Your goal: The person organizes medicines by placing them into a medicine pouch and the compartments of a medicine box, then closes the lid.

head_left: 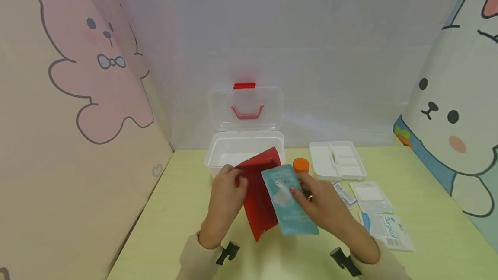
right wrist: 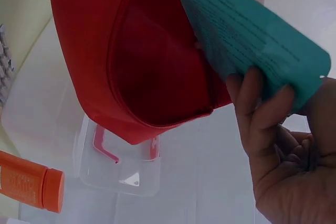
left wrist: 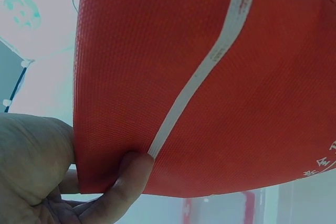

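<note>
Left hand (head_left: 226, 191): one, pinching the edge of one red pouch (head_left: 257, 193).
Right hand (head_left: 324, 202): one, clamped on the teal packet.
Teal packet (head_left: 293, 216): one, overlapping the red pouch's open mouth on its right side.
Red pouch: one, unzipped, held above the desk (head_left: 175, 211).
Flat packets (head_left: 389, 230): three, right of the pouch.
Orange bottle (head_left: 301, 165): one, beyond the pouch, rightward.
White tray (head_left: 320, 157): one, farther right of the pouch.
Box (head_left: 249, 134): one, behind the pouch, lid raised.

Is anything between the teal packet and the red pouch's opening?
Nothing visible. In the right wrist view, the red pouch gapes open and the teal packet, held in the right hand, overlaps its mouth. The left hand grips an edge away from the visible opening.
</note>
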Available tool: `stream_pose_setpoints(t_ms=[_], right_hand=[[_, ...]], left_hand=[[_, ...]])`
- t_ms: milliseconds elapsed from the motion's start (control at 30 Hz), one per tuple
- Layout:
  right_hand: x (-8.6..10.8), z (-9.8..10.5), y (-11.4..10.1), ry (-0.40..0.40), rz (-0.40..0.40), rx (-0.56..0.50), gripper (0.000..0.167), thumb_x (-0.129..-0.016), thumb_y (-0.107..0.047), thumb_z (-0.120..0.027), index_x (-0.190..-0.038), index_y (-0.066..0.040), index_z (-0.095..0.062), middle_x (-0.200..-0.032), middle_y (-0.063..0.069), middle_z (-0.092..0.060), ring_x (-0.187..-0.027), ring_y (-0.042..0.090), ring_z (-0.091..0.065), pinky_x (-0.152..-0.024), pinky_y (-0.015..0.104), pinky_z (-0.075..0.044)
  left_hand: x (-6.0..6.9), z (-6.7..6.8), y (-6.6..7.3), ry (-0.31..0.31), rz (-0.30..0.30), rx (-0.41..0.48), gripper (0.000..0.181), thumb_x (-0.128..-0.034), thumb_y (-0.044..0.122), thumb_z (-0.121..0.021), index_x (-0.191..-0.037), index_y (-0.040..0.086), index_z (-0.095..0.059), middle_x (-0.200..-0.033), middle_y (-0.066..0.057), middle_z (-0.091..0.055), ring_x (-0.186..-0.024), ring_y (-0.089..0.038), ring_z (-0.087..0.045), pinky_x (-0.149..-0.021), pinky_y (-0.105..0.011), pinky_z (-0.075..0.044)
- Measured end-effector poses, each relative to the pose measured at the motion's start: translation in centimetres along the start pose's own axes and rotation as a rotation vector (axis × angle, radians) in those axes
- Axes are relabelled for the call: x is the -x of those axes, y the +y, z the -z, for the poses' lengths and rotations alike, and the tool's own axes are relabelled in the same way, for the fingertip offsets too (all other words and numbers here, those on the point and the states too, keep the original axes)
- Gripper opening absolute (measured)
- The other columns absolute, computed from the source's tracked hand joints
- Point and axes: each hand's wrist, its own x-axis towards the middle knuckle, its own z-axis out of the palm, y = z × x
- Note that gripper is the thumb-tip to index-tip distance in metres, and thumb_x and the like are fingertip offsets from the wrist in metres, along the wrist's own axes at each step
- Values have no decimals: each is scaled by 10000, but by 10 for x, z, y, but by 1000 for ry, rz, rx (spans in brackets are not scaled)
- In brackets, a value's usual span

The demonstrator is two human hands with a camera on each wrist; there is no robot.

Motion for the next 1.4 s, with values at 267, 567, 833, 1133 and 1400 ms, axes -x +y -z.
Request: stream_pose_setpoints(t_ms=[267,567,833,1133,1400], right_hand=[[-5,-12,4,119,-42,75,142,-861,-40,-685,-1000,-28,-658,-742,30,-729,-552,-1,-527,-515,178,-436],[-6,-34,11,260,-85,227,200,-828,-28,-709,-1018,0,-657,-738,110,-720,-569,180,-643,-514,284,-504],[-7,-50,15,265,-90,285,219,-825,-22,-702,-1034,6,-644,-658,119,-653,-498,216,-567,-466,297,-445],[-7,-65,18,189,-159,295,112,-832,-36,-696,-897,-14,-608,-617,119,-617,-533,254,-602,-509,361,-512],[-8,-74,24,155,-191,270,154,-830,-38,-698,-959,-4,-622,-713,139,-658,-595,258,-636,-603,408,-574]], left_hand=[[4,-5,14,-12,-23,42,153,-859,11,-622,-954,-6,-741,-915,-88,-648,-800,-201,-638,-672,-283,-579],[10,-12,23,-14,-91,57,170,-858,-12,-617,-966,-23,-747,-903,-105,-660,-777,-197,-642,-669,-271,-565],[15,-16,29,-82,-106,85,181,-876,22,-640,-1022,3,-746,-923,-86,-647,-762,-169,-625,-684,-248,-575],[20,-23,34,-64,-215,100,167,-855,7,-638,-963,16,-765,-860,-79,-629,-698,-176,-597,-625,-229,-518],[22,-22,35,-85,-218,127,177,-856,0,-637,-982,10,-760,-880,-84,-639,-702,-169,-593,-608,-203,-494]])
